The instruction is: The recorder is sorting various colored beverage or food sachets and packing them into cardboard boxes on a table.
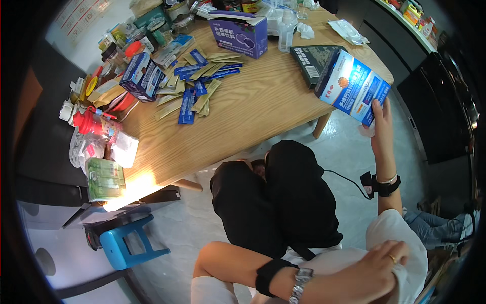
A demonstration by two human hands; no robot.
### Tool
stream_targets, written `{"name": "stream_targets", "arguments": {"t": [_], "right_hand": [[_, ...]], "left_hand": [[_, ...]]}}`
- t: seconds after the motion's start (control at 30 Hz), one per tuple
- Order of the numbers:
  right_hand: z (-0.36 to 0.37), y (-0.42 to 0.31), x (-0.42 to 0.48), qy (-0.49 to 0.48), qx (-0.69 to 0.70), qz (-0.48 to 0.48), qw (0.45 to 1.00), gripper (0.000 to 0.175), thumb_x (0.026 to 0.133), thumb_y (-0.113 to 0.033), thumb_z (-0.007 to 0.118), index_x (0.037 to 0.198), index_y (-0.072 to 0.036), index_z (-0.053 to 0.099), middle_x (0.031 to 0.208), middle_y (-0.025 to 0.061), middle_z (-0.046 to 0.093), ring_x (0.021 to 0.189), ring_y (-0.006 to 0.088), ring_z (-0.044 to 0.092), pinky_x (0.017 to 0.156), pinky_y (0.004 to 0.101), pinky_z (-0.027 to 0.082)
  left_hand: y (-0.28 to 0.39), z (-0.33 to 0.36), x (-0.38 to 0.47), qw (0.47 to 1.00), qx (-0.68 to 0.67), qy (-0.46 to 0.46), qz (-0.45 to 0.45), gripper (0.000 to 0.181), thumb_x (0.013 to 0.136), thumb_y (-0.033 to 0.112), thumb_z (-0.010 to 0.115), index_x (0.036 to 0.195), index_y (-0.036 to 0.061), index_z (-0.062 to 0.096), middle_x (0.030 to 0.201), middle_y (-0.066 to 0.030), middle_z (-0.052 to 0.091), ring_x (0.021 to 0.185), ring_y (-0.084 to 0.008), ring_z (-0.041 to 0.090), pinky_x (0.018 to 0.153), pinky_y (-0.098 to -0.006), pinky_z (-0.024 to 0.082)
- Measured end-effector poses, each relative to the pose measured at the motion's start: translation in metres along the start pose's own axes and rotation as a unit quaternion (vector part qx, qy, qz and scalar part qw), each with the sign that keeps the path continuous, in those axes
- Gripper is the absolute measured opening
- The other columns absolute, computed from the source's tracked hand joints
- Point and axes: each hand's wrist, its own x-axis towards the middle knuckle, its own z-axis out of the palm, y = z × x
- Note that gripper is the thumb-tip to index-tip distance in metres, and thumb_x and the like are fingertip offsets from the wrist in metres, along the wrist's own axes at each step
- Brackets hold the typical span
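At the table's right end, my right hand (pixel 382 123) holds a blue-and-white carton (pixel 351 85) by its lower right corner. The carton is tilted and overlaps a flat dark green box (pixel 309 64) in the picture; whether they touch I cannot tell. My left arm crosses my lap, and my left hand (pixel 379 268) grips the white sleeve (pixel 396 235) of my right arm, its fingertips partly hidden in the cloth. Beyond my knees, a pile of blue and gold stick sachets (pixel 193 81) lies on the wooden table (pixel 243 110), beside a small dark blue carton (pixel 142 78).
A purple carton (pixel 241 36) and a clear bottle (pixel 286 32) stand at the back. Jars, a red-lidded bottle (pixel 100 127) and a green tissue pack (pixel 105 178) crowd the left side. A blue stool (pixel 129 243) is on the floor; another person's legs (pixel 427 226) show at right.
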Motion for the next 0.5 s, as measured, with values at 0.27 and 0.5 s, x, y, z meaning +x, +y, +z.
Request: {"name": "stream_targets", "arguments": {"t": [0.27,0.5], "right_hand": [[0.018,0.034,0.0,-0.074,0.024,-0.016,0.997,0.066,0.087,-0.03,0.062,0.137,-0.001,0.031,0.12,0.0126,0.053,0.109,0.0176,0.054,0.092,0.0279,0.044],[0.012,0.025,0.023,-0.066,0.011,-0.009,0.998,0.052,0.09,-0.032,0.058,0.128,-0.002,0.041,0.104,0.0065,0.059,0.086,0.0085,0.059,0.067,0.0217,0.048]], "left_hand": [[0.013,0.01,-0.003,0.972,0.128,-0.002,0.195,0.017,0.079,0.025,0.051,0.077,0.0086,0.056,0.103,-0.0068,0.051,0.099,-0.0237,0.046,0.084,-0.0387,0.037],[0.012,-0.003,-0.043,0.897,0.392,0.008,0.202,0.035,0.085,0.033,0.047,0.106,0.0063,0.056,0.104,-0.0079,0.055,0.093,-0.0215,0.051,0.071,-0.0351,0.043]]}}
